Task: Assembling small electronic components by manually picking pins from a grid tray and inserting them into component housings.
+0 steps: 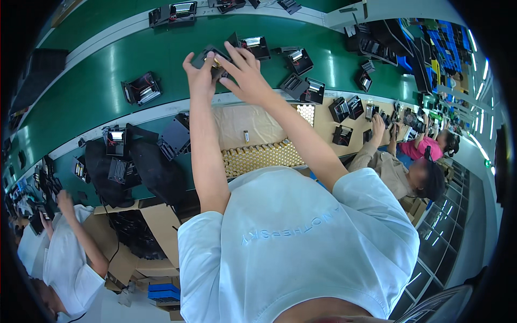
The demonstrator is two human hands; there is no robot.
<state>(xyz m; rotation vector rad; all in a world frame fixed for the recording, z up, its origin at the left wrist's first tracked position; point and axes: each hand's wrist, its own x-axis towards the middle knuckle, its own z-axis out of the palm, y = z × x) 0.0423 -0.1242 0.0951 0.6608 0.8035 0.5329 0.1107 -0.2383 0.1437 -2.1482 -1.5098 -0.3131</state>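
Note:
Above the green bench, both my hands are closed around a black plastic battery case [203, 55]. My left hand [200, 82] grips its near left side, the index finger raised along it. From the right, my right hand [249, 78] has its fingers on the same case, the thumb below. Between the fingertips shows a gold-coloured battery end [217, 63]; the fingers hide most of the inside. Nearer to me, a single loose battery [246, 136] lies on brown paper [231, 119]. Packed rows of batteries [264, 157] fill the space just in front of my shirt.
More battery cases stand about: one at left [141, 89], one behind my right hand [255, 47], another at right [300, 61]. Black bags [153, 167] lie left of my arm. Co-workers sit on both sides, one with a hand [378, 128] at the bench. A pale rail [167, 109] crosses the bench.

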